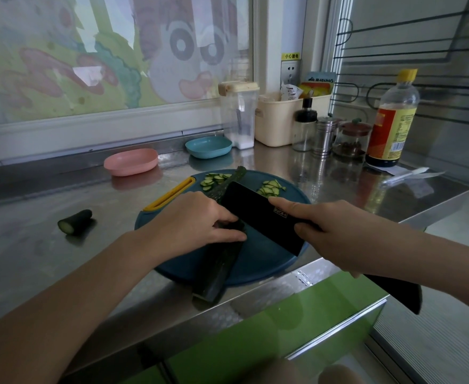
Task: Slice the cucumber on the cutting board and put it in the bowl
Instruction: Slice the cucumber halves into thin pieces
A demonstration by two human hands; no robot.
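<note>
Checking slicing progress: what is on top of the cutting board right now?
On the cutting board lie two piles of slices, and the cucumber, gripped by the left hand. The right hand holds the knife over it. The knife hides the cut itself.

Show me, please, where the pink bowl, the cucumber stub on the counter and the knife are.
pink bowl (131,159): head view, on its bare inner floor.
cucumber stub (79,219): head view, on its dark skin.
knife (255,214): head view, on the flat of the black blade.

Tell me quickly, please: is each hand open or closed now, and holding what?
Left hand: closed, holds the cucumber on the cutting board.
Right hand: closed, grips the knife.
</note>
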